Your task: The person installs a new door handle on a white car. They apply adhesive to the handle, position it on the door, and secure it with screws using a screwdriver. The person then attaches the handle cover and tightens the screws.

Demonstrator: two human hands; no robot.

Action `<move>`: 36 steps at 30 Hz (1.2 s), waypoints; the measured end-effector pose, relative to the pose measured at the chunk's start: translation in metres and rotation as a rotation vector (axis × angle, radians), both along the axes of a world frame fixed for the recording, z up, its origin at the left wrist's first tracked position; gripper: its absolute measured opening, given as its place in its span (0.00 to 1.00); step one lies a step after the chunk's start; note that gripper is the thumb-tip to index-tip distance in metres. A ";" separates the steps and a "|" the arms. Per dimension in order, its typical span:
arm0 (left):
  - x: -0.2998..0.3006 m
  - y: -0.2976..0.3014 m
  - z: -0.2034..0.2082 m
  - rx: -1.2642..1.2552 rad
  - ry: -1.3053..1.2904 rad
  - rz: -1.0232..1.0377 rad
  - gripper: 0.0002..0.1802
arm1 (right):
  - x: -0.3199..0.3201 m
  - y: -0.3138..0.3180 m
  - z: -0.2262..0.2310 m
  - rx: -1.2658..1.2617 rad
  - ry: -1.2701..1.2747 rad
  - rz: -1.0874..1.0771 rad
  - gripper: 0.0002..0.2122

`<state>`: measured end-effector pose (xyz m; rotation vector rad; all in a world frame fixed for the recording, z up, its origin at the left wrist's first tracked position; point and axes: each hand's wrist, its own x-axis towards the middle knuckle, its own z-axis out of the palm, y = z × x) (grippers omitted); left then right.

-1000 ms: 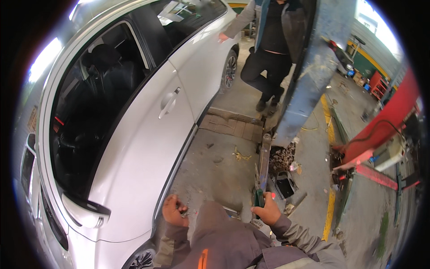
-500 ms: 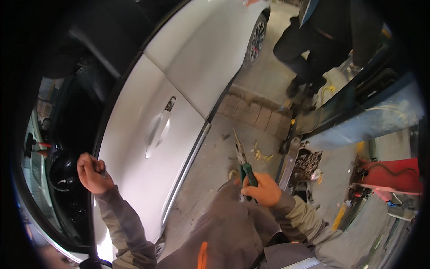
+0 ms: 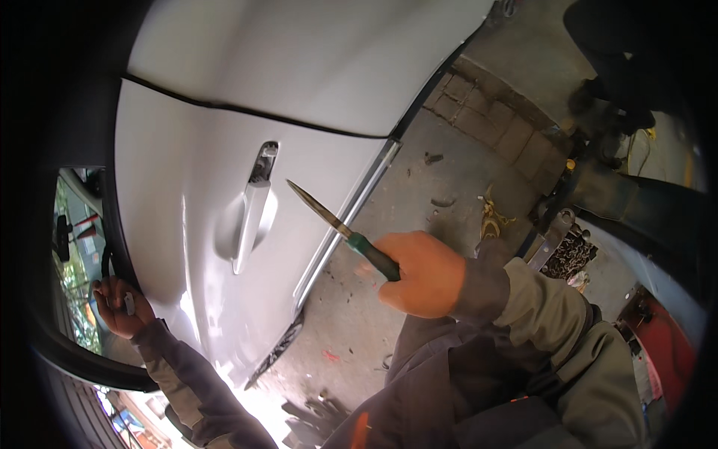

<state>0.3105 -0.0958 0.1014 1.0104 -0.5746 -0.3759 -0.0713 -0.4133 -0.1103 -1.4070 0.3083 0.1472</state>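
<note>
My right hand (image 3: 422, 273) is closed around the green grip of long-nose pliers (image 3: 318, 208). Their jaws look together and point up-left toward the white car door (image 3: 164, 179), apart from it as far as I can tell. On that door is a pull handle (image 3: 252, 224), with a dark, exposed recess (image 3: 264, 162) at its upper end. My left hand (image 3: 120, 308) is at the door's window edge, fingers curled, with a small pale piece (image 3: 129, 302) in them. What that piece is, I cannot make out.
A person in dark trousers (image 3: 609, 45) stands at the upper right. Beside my right arm are a blue lift post (image 3: 636, 251), a red metal unit (image 3: 662, 337) and a container of small metal parts (image 3: 568, 253). Yellow scraps (image 3: 490, 213) lie on the concrete floor.
The pliers have swung from pointing up to pointing up-left, nearer the door handle. My left hand has moved lower along the window edge. The dark gap at the door's edge looks wider.
</note>
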 end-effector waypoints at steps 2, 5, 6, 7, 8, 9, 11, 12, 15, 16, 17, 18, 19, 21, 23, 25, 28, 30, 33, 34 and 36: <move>-0.003 -0.003 0.000 -0.010 -0.002 0.049 0.06 | 0.012 -0.004 -0.001 0.129 0.025 0.105 0.18; -0.007 -0.006 -0.002 0.081 -0.097 0.140 0.07 | 0.026 -0.002 0.001 0.241 0.001 0.126 0.23; -0.007 -0.007 -0.002 0.087 -0.128 0.169 0.07 | 0.030 -0.001 0.002 0.274 0.026 0.138 0.23; -0.006 -0.007 -0.002 0.096 -0.112 0.172 0.07 | 0.033 -0.001 0.001 0.321 0.011 0.128 0.23; -0.006 -0.007 -0.003 0.093 -0.090 0.181 0.08 | 0.036 -0.002 -0.002 0.354 0.026 0.136 0.24; -0.006 -0.006 -0.002 0.084 -0.060 0.193 0.08 | 0.039 -0.001 -0.004 0.375 0.021 0.148 0.24; -0.006 -0.004 -0.001 0.134 -0.074 0.146 0.09 | 0.046 0.001 -0.007 0.494 0.056 0.157 0.24; -0.005 -0.004 -0.001 0.126 -0.064 0.123 0.09 | 0.050 0.002 -0.008 0.526 0.057 0.157 0.24; -0.003 -0.003 -0.002 0.166 -0.153 0.109 0.10 | 0.056 0.003 -0.008 0.609 0.002 0.126 0.23; -0.002 -0.003 -0.003 0.160 -0.162 0.109 0.10 | 0.058 0.001 -0.008 0.620 -0.007 0.126 0.22; -0.002 -0.003 -0.004 0.165 -0.169 0.089 0.10 | 0.059 -0.001 -0.007 0.586 -0.011 0.134 0.22; -0.002 -0.002 -0.004 0.160 -0.163 0.070 0.10 | 0.061 -0.004 -0.007 0.551 -0.014 0.144 0.21; -0.002 -0.002 -0.005 0.138 -0.149 0.050 0.10 | 0.062 -0.007 -0.006 0.505 -0.001 0.155 0.21; -0.002 -0.001 -0.006 0.142 -0.159 0.047 0.10 | 0.064 -0.014 -0.005 0.475 0.009 0.186 0.19; -0.002 -0.001 -0.006 0.130 -0.163 0.039 0.10 | 0.068 -0.020 -0.005 0.462 0.023 0.206 0.17; -0.002 0.000 -0.006 0.120 -0.169 0.029 0.10 | 0.073 -0.024 -0.004 0.475 0.028 0.215 0.16; -0.003 -0.001 -0.006 0.102 -0.130 0.003 0.10 | 0.078 -0.030 -0.003 0.468 0.022 0.243 0.14; -0.004 -0.001 -0.006 0.118 -0.133 0.020 0.10 | 0.080 -0.031 -0.001 0.473 0.019 0.248 0.14; -0.006 -0.002 -0.006 0.138 -0.140 0.028 0.09 | 0.081 -0.032 0.002 0.430 0.016 0.262 0.15; -0.008 -0.003 -0.006 0.127 -0.126 0.027 0.09 | 0.081 -0.033 0.003 0.401 0.026 0.269 0.15; -0.010 -0.006 -0.007 0.148 -0.155 0.030 0.09 | 0.080 -0.033 0.004 0.402 0.036 0.270 0.15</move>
